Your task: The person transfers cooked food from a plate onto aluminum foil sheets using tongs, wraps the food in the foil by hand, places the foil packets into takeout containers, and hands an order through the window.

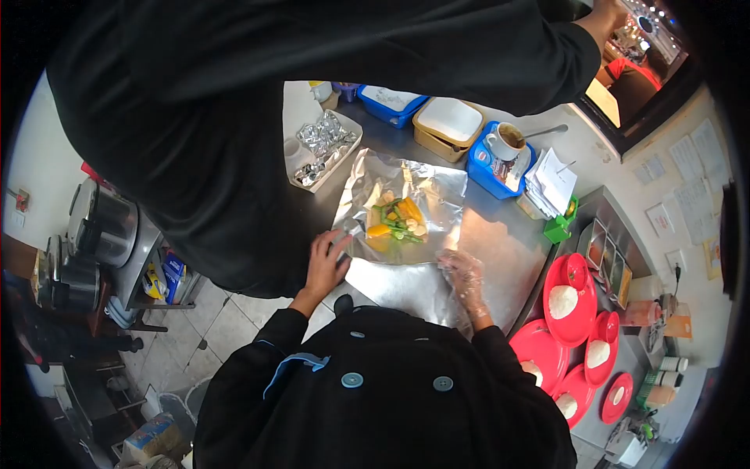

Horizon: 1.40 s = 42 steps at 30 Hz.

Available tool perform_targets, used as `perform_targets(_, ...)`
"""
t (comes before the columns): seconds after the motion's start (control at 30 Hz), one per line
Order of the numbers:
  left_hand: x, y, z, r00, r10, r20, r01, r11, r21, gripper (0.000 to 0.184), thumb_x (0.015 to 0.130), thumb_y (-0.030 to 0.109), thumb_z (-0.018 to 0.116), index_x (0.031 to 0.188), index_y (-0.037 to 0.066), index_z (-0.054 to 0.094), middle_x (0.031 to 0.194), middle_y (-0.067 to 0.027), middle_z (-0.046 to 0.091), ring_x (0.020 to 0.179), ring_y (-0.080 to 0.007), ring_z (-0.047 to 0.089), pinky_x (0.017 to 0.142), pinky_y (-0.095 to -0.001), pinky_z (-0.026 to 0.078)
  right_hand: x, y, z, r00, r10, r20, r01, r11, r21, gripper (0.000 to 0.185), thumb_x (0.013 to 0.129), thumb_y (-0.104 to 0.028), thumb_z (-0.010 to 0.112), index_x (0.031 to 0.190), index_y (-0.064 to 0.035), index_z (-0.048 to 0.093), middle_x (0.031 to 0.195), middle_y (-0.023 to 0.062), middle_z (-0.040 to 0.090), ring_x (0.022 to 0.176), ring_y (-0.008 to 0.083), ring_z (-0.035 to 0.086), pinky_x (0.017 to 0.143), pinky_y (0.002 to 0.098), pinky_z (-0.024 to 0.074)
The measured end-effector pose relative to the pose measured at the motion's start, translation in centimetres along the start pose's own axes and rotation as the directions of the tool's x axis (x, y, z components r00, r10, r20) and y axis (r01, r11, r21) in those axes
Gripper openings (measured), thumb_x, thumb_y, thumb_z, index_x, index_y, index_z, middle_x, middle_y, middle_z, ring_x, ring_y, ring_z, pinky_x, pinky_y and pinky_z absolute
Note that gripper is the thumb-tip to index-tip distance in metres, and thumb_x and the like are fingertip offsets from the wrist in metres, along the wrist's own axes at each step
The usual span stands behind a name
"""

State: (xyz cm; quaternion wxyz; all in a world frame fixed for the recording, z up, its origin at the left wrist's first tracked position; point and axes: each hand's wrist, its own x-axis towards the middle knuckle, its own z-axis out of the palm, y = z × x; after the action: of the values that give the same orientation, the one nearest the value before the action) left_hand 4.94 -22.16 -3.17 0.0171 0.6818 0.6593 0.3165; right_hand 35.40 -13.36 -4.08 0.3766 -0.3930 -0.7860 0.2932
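A sheet of aluminum foil (441,195) lies spread on the metal counter, with mixed vegetables (397,217) in yellow, green and pale pieces heaped on its middle. At the foil's near left corner is my left hand (324,264), bare, its fingers apart and the tips by the edge. My right hand (466,280) wears a clear plastic glove. Its fingers are bent together at the near right corner, pinching the foil's edge. Between my hands and my body, bare shiny metal shows.
A person's black sleeve (437,47) reaches across above the counter. Behind the foil stand a tray with crumpled foil (355,141), a blue tub (394,105), a beige tub (449,125) and a cup (506,141). Red plates with rice (582,320) stand at right, pots (101,223) at left.
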Motion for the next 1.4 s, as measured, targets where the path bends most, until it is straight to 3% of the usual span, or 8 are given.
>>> perform_targets(0.23,-0.2,0.1,0.1,0.983,0.162,0.08,-0.117,0.909,-0.4,0.012,0.078,0.005,0.061,0.089,0.003,0.059,0.092,-0.0107,0.06,0.091,-0.0277,0.056,0.082,-0.0336,0.045,-4.8,-0.1,-5.0,0.857,0.469,0.212,-0.502,0.853,0.142,0.024,0.076,0.008,0.056,0.095,-0.0028,0.065,0.094,0.0096,0.066,0.089,0.0162,0.061,0.08,0.027,0.0465)
perform_targets(0.6,-2.5,2.6,-2.2,0.926,0.251,0.28,-0.094,0.875,-0.474,0.012,0.086,0.011,0.054,0.095,0.003,0.056,0.087,-0.0115,0.058,0.081,-0.0288,0.058,0.071,-0.0332,0.047,-8.5,0.5,-7.1,0.785,0.584,0.208,-0.607,0.791,0.071,0.017,0.082,-0.012,0.06,0.096,-0.003,0.059,0.093,0.0074,0.062,0.085,0.0167,0.057,0.079,0.029,0.0437)
perform_targets(0.93,1.1,1.6,2.9,0.953,-0.138,0.269,0.251,0.858,-0.448,0.015,0.089,0.014,0.052,0.098,0.003,0.049,0.083,-0.0183,0.061,0.072,-0.0356,0.06,0.061,-0.0376,0.048,-5.3,6.7,-2.4,0.755,0.656,0.009,-0.656,0.754,-0.036,0.038,0.083,-0.029,0.058,0.108,-0.0012,0.056,0.095,0.0162,0.062,0.086,0.0242,0.059,0.079,0.0331,0.0448)
perform_targets(1.0,2.6,2.3,2.5,0.839,-0.337,0.428,0.5,0.788,-0.359,0.026,0.086,0.018,0.057,0.101,0.005,0.04,0.071,-0.0211,0.059,0.064,-0.0365,0.061,0.052,-0.0404,0.046,-3.9,4.6,-2.6,0.826,0.563,-0.025,-0.516,0.738,-0.435,0.038,0.081,-0.032,0.055,0.102,-0.0001,0.058,0.096,0.0225,0.061,0.091,0.0332,0.058,0.077,0.0404,0.0462)
perform_targets(1.1,1.9,0.9,4.1,0.892,-0.307,0.333,0.387,0.898,-0.209,0.032,0.083,0.021,0.061,0.099,0.006,0.038,0.066,-0.0199,0.058,0.06,-0.0356,0.06,0.052,-0.0424,0.044,-2.4,1.9,-2.1,0.796,0.597,-0.099,-0.546,0.639,-0.541,0.026,0.08,-0.027,0.057,0.092,-0.004,0.059,0.088,0.0196,0.061,0.075,0.0372,0.059,0.071,0.0427,0.0466)
perform_targets(1.27,2.1,-0.4,4.0,0.934,-0.278,0.223,0.296,0.954,-0.054,0.063,0.068,0.017,0.073,0.12,0.005,0.039,0.11,-0.0189,0.045,0.1,-0.0342,0.05,0.082,-0.0403,0.044,-1.8,2.2,-2.4,0.849,0.521,-0.09,-0.463,0.649,-0.604,0.031,0.072,-0.02,0.065,0.097,-0.0037,0.057,0.085,0.0165,0.061,0.084,0.0342,0.058,0.072,0.0403,0.0464)
perform_targets(1.33,2.4,-1.1,4.8,0.923,-0.284,0.261,0.315,0.945,-0.087,0.066,0.066,0.015,0.074,0.121,0.005,0.038,0.104,-0.0177,0.049,0.095,-0.0339,0.052,0.081,-0.0405,0.045,-0.8,2.6,-2.4,0.938,0.008,-0.348,-0.224,0.777,-0.588,0.035,0.064,-0.014,0.066,0.094,-0.0016,0.054,0.078,0.019,0.058,0.074,0.037,0.057,0.067,0.0431,0.0464)
perform_targets(1.4,3.2,-1.3,5.0,0.909,-0.291,0.298,0.338,0.934,-0.119,0.07,0.064,0.013,0.074,0.122,0.005,0.037,0.099,-0.0166,0.053,0.09,-0.0335,0.055,0.08,-0.0406,0.045,0.2,5.3,-2.4,0.945,0.195,-0.261,-0.298,0.84,-0.453,0.039,0.061,-0.014,0.068,0.094,-0.0024,0.053,0.077,0.0182,0.057,0.071,0.0363,0.057,0.066,0.0427,0.0465)
